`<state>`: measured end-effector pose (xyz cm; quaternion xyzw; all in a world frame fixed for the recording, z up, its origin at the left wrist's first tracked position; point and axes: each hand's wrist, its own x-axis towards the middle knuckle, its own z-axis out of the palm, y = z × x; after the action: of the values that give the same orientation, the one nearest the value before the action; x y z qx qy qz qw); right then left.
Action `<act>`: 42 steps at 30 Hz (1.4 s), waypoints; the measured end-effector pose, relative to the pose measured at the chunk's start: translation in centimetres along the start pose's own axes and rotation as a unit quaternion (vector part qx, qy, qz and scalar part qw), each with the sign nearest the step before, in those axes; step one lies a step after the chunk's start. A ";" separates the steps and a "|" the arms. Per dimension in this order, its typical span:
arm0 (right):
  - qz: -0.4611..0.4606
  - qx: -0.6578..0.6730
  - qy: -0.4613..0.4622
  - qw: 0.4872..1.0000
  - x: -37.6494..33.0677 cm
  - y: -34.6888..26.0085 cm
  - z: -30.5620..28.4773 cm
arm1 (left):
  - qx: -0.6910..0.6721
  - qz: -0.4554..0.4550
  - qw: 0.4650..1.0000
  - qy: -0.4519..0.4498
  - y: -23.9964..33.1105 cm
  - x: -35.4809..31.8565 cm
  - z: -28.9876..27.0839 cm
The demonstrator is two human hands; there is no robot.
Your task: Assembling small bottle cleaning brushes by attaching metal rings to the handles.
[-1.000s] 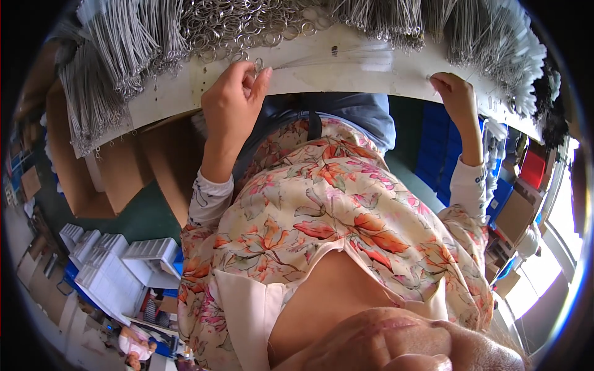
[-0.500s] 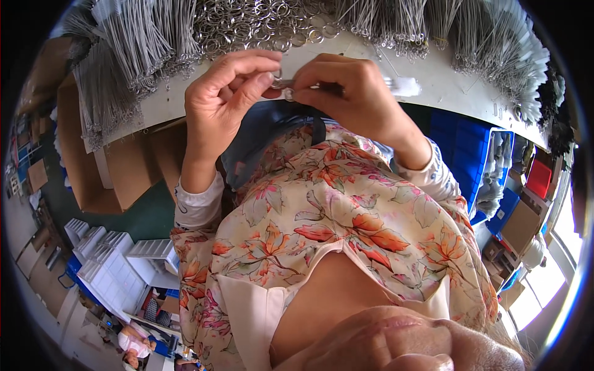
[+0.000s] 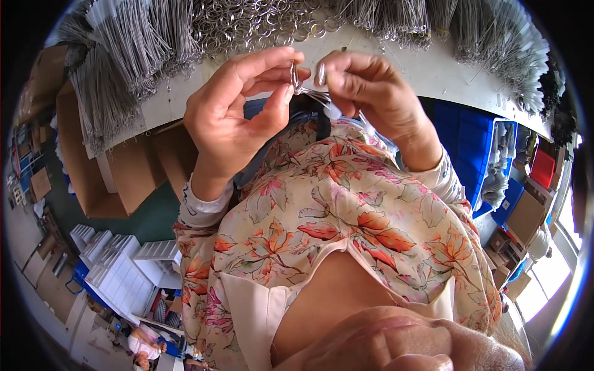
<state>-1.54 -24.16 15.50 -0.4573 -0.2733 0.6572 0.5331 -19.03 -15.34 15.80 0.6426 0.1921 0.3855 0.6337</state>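
Note:
My left hand [image 3: 238,102] is raised above the near edge of the table, pinching a shiny metal ring [image 3: 294,75] between thumb and fingers. From the ring's lower part, several thin wire stems [image 3: 314,94] run toward my right hand [image 3: 377,89]. They look like small wire brushes, with a white tuft [image 3: 333,111] below the right fingers. The right fingers are closed around the stems, partly covering them. A small shiny metal piece [image 3: 321,74] shows at the right fingertips; I cannot make out what it is.
Loose metal rings [image 3: 247,28] are heaped on the white table [image 3: 167,99]. Wire bundles [image 3: 111,93] lie left, more with white ends [image 3: 507,55] right. An open cardboard box [image 3: 117,185] stands at left, a blue crate [image 3: 461,142] at right. Another person [image 3: 143,343] is far off, lower left.
My hands have moved slightly apart, and my right hand has turned. The ring stands more upright, and the wire stems and white tuft between my hands now show.

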 end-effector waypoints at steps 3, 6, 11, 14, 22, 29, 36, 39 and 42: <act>-0.021 0.006 -0.001 1.000 0.2 -1.5 0.7 | 0.107 0.103 0.988 0.036 -0.2 0.0 0.2; -0.071 -0.032 0.020 0.997 0.7 -2.1 2.4 | 0.187 0.208 0.959 0.037 -0.6 0.3 -0.3; -0.074 -0.105 0.006 0.992 1.4 -2.0 2.2 | 0.222 0.197 0.955 0.031 -0.5 0.9 -0.8; -0.045 -0.073 -0.119 0.989 2.6 -1.5 0.1 | 0.213 0.192 0.958 0.020 -0.5 1.1 -1.1; -0.096 -0.253 -0.045 0.962 1.6 -2.0 1.6 | 0.141 0.095 0.985 -0.021 0.5 1.1 -1.6; -0.061 -0.177 -0.059 0.980 1.7 -2.3 1.7 | 0.202 0.055 0.975 -0.076 0.1 1.5 -2.7; -0.094 -0.197 -0.087 0.972 2.9 -0.9 1.6 | -0.188 -0.185 0.963 -0.050 -1.4 -0.1 -3.5; -0.073 -0.203 -0.091 0.972 3.0 -1.2 2.2 | -0.209 -0.194 0.958 -0.022 -0.3 -0.7 -3.6; -0.051 -0.181 -0.121 0.975 3.3 -1.2 2.6 | -0.236 -0.208 0.949 -0.016 0.2 -1.8 -4.1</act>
<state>-3.33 -20.39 16.62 -0.4486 -0.4729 0.6194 0.4376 -23.23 -13.98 15.09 0.4264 0.2146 0.2688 0.8366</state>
